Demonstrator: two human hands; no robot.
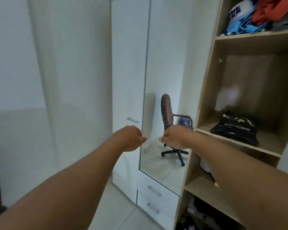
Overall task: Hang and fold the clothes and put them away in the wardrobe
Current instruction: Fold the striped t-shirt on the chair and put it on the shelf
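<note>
One folded: black shirt (236,128) lies on the wardrobe (204,90) middle shelf.
Left: top-shelf clothes heap (263,15) looks unsorted.
Hands: left hand (129,138) and right hand (175,137) curled, fingers holding nothing visible.

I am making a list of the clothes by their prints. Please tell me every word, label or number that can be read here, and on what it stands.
"ONE": white garment on the top shelf; the dark line under it is partly hidden, unreadable.
Folded black shirt: white lettering, upside down and blurred, unreadable.
Nothing else carries text.
</note>
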